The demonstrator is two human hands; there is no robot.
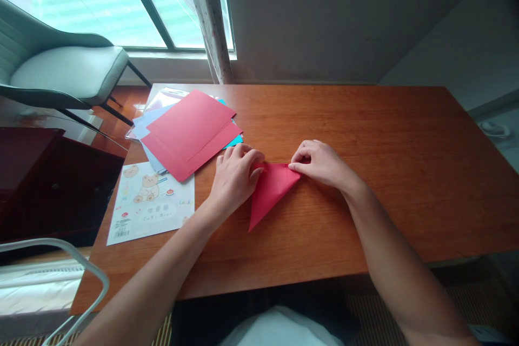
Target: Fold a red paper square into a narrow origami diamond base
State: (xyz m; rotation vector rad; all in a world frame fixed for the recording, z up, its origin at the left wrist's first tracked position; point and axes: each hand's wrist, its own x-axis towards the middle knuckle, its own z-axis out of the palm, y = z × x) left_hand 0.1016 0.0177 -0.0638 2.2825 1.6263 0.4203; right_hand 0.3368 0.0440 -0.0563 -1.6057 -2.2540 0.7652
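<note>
A folded piece of red paper (271,189) rests on the wooden table, one sharp point toward me. My left hand (239,173) has its thumb and fingers closed on the paper's upper left corner. At the upper right corner, my right hand (316,162) pinches the edge between thumb and forefinger. The fingertips cover both corners, so the folds beneath them are hidden.
Left of my hands lies a stack of red sheets (190,132) over light blue ones. Nearer me is a white sheet with bear drawings (152,200). The wooden table (385,173) extends right. A grey chair (68,70) stands by the window.
</note>
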